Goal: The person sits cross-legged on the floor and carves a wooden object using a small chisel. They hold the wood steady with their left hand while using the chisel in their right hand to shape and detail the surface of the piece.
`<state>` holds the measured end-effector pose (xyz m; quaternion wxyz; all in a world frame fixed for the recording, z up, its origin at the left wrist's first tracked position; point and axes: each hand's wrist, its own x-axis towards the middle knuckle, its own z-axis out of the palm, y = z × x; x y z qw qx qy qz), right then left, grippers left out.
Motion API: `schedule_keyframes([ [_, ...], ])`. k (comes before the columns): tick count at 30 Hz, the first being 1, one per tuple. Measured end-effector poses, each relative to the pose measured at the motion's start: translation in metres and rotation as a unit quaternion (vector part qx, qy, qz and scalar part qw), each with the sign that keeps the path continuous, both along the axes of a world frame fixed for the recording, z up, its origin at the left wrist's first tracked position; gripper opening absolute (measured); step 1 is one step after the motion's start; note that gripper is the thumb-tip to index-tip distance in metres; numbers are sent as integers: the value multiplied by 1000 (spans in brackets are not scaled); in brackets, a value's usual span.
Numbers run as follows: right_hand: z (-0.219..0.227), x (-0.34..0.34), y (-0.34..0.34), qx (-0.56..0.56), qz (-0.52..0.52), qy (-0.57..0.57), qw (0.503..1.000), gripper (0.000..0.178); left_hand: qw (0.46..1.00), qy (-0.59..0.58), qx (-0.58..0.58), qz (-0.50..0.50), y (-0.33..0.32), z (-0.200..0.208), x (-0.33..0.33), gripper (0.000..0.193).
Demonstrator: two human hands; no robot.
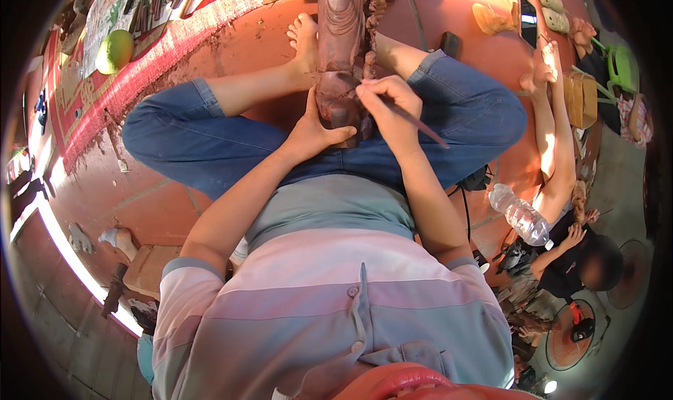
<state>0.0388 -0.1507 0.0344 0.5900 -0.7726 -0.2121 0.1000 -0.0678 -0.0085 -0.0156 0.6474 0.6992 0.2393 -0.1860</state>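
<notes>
The scene is bright — a glaring white strip of light (83, 277) burns out beside the orange tiled floor (162, 214), the clear plastic bottle (520, 215) glints — and black vignetting rings bowed fisheye edges.

The floor (165, 207) is covered with reddish tiles. A red patterned mat (175, 49) is spread at the upper left; a grey glove (80, 238) and a wooden block (153, 268) are seen below, a clear bottle (519, 214) at the right.
</notes>
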Motion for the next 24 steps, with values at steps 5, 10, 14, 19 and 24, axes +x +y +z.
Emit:
schedule_keyframes([
  [5, 7, 2, -7, -42, 56, 86, 994, 11, 1000, 22, -18, -2, 3, 9, 4, 128],
  [10, 10, -5, 2, -40, 40, -35, 998, 12, 1000, -2, -21, 11, 0, 1, 0, 126],
  [14, 16, 4, 1, -74, 47, 29, 996, 11, 1000, -22, -4, 6, 0, -6, 0, 125],
  [19, 6, -9, -1, -39, 27, -32, 998, 11, 999, -18, -33, 14, 1, 2, 3, 124],
  [24, 12, 11, 7, -61, 20, 38, 997, 12, 998, -48, -42, 27, -3, -4, 1, 123],
])
